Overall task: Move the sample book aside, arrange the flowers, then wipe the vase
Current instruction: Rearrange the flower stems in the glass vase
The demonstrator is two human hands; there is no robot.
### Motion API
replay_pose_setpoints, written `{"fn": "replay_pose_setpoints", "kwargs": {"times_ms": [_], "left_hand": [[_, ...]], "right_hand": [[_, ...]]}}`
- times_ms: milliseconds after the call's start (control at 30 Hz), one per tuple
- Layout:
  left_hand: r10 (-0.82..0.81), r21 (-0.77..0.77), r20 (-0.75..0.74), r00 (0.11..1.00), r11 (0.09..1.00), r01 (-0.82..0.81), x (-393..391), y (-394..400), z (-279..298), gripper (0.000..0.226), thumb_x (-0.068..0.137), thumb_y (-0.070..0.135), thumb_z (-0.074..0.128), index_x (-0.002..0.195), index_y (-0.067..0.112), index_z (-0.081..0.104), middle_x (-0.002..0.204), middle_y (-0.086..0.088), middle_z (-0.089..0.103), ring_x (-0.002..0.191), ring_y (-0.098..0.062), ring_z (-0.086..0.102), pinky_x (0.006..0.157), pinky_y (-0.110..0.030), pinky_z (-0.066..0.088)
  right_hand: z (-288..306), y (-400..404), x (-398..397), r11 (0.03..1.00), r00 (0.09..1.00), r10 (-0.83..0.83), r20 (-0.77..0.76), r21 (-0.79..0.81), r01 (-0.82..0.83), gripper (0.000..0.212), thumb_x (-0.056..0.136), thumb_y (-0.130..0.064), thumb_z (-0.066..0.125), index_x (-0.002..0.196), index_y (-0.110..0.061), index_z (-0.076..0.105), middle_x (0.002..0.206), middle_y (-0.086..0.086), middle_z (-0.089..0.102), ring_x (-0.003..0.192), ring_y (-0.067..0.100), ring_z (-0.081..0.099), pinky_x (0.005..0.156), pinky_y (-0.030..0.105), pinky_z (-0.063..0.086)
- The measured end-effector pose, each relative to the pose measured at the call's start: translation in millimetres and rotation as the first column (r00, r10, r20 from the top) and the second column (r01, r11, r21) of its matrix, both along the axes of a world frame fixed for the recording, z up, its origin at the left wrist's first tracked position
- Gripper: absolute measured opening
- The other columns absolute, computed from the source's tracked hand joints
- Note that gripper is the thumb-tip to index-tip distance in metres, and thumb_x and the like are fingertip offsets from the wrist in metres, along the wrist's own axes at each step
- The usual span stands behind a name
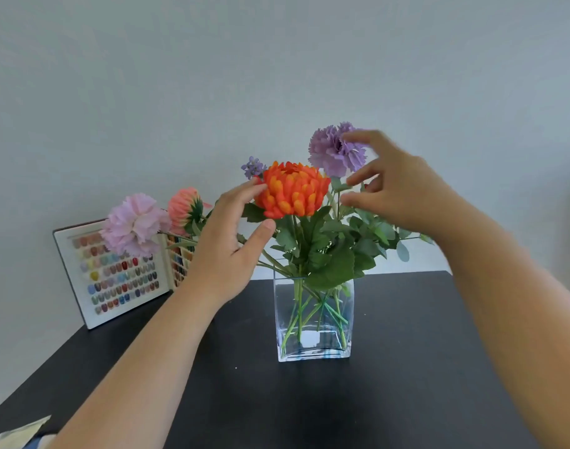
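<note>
- Vase (313, 319): clear glass, rectangular, upright on the black table (406, 384), near its middle; green stems crossed inside.
- Orange flower (291, 189): large bloom at the centre of the bunch, above the vase mouth.
- Purple flower (332, 150): tallest bloom, right of centre.
- Pink flower (133, 223) and coral flower (183, 207): leaning far out to the left, over the sample book.
- Sample book (115, 273): open, propped against the wall at the table's back left, well apart from the vase; rows of coloured nail tips.
- Left hand (225, 251): fingers spread, fingertips touching the orange flower's left side, thumb under it; holding nothing.
- Right hand (403, 192): fingers loosely apart, blurred, at the purple flower; grip cannot be told.
</note>
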State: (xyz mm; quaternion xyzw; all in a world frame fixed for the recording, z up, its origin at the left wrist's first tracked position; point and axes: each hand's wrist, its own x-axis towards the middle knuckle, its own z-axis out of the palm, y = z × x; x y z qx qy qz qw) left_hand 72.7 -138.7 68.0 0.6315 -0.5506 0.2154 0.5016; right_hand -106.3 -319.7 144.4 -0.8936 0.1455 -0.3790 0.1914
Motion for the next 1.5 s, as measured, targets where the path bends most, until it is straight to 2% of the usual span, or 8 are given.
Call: {"fn": "replay_pose_setpoints", "kwargs": {"times_ms": [133, 233, 500, 700, 900, 1100, 1367, 1500], "left_hand": [[0.077, -0.073, 0.098, 0.992, 0.995, -0.070, -16, 14, -14, 0.053, 0.092, 0.028, 0.061, 0.142, 0.022, 0.043, 0.151, 0.003, 0.039, 0.142, -0.008, 0.031, 0.115, -0.024, 0.023], [0.138, -0.208, 0.315, 0.939, 0.975, -0.073, -37, 15, -10, 0.039, 0.090, 0.021, 0.063, 0.127, 0.010, 0.058, 0.134, -0.008, 0.053, 0.128, -0.025, 0.048, 0.109, -0.040, 0.032], [0.326, 0.008, 0.632, 0.703, 0.905, -0.426, -70, -43, 2, 0.021, 0.085, 0.034, 0.063, 0.100, 0.025, 0.074, 0.110, 0.006, 0.064, 0.115, -0.029, 0.045, 0.086, -0.038, 0.028], [0.289, 0.254, 0.571, 0.769, 0.828, -0.500, -39, -47, -17, 0.053, 0.087, 0.060, 0.051, 0.134, 0.037, 0.053, 0.144, 0.005, 0.046, 0.145, -0.036, 0.011, 0.113, -0.050, 0.000], [0.292, 0.270, 0.562, 0.774, 0.820, -0.506, -34, -50, -28, 0.068, 0.065, 0.087, 0.049, 0.113, 0.040, 0.065, 0.150, 0.001, 0.042, 0.148, -0.032, -0.004, 0.116, -0.052, -0.016], [0.392, 0.117, 0.498, 0.774, 0.853, -0.508, -10, -48, -31, 0.017, 0.078, 0.032, 0.075, 0.078, 0.015, 0.075, 0.125, -0.006, 0.064, 0.143, -0.045, 0.028, 0.117, -0.058, 0.009], [0.289, 0.056, 0.580, 0.761, 0.919, -0.391, 17, -58, -27, 0.016, 0.077, 0.010, 0.075, 0.084, -0.004, 0.072, 0.085, -0.013, 0.071, 0.102, -0.037, 0.065, 0.117, -0.049, 0.026], [0.199, 0.142, 0.476, 0.857, 0.944, -0.298, 23, -64, -31, 0.021, 0.083, 0.016, 0.071, 0.098, 0.002, 0.066, 0.097, -0.011, 0.071, 0.135, -0.038, 0.045, 0.113, -0.041, 0.029]], "right_hand": [[-14, -7, -39, 0.973, 0.908, -0.215, 0.360, 0.003, 0.229, 0.030, 0.079, -0.028, 0.068, 0.105, -0.041, 0.058, 0.087, -0.016, 0.068, 0.077, 0.002, 0.060, 0.069, 0.019, 0.048], [-34, -19, -45, 0.943, 0.897, -0.324, 0.301, 0.022, 0.333, 0.030, 0.078, -0.044, 0.070, 0.106, -0.039, 0.060, 0.104, -0.011, 0.055, 0.103, 0.016, 0.050, 0.085, 0.028, 0.038], [-50, -45, -13, 0.907, 0.964, -0.101, 0.244, 0.422, -0.012, 0.030, 0.079, -0.028, 0.078, 0.106, -0.027, 0.067, 0.092, -0.004, 0.069, 0.074, 0.006, 0.066, 0.061, 0.012, 0.051], [-26, -43, 7, 0.857, 0.965, 0.016, 0.261, 0.493, -0.147, 0.007, 0.083, -0.004, 0.073, 0.088, -0.009, 0.072, 0.071, 0.007, 0.073, 0.054, 0.011, 0.062, 0.056, 0.018, 0.054], [22, -21, 39, 0.879, 0.969, 0.096, 0.229, 0.437, -0.190, 0.016, 0.080, 0.001, 0.074, 0.095, -0.005, 0.071, 0.079, 0.017, 0.071, 0.056, 0.015, 0.063, 0.061, 0.027, 0.061], [22, -14, 55, 0.873, 0.969, 0.154, 0.191, 0.434, -0.224, 0.014, 0.081, 0.003, 0.072, 0.092, -0.006, 0.069, 0.077, 0.014, 0.069, 0.072, 0.025, 0.066, 0.071, 0.036, 0.062], [1, -2, 58, 0.879, 0.966, 0.257, 0.001, 0.416, -0.234, 0.013, 0.083, 0.000, 0.071, 0.094, -0.008, 0.071, 0.079, 0.018, 0.071, 0.062, 0.018, 0.064, 0.067, 0.029, 0.062], [-3, -12, 51, 0.852, 0.967, 0.253, 0.036, 0.465, -0.240, 0.016, 0.083, -0.001, 0.072, 0.098, -0.005, 0.071, 0.078, 0.017, 0.070, 0.064, 0.016, 0.065, 0.067, 0.026, 0.061]]}}
